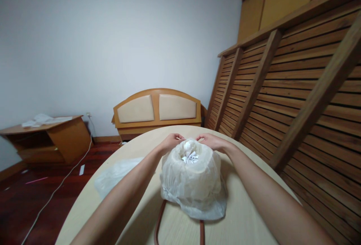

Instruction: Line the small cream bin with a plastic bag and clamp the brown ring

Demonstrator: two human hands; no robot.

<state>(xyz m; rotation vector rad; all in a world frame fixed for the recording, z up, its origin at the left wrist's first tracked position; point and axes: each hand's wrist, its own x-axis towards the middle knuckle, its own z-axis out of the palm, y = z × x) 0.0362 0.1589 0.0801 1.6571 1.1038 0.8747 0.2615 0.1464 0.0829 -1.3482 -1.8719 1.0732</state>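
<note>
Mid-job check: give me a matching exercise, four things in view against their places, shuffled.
1. translucent white plastic liner
2. crumpled white paper-like scraps
3. thin brown strap
4. arched wooden headboard with cream panels

A. coming out from under the liner's near edge
B. beyond the round pale table, by the white wall
C. inside the liner's opening
D. at the fingertips of the left hand and right hand

Pairs: 1-D, 2-C, 3-A, 4-B

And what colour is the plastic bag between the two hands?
The plastic bag is whitish and partly see-through; head view.
</note>
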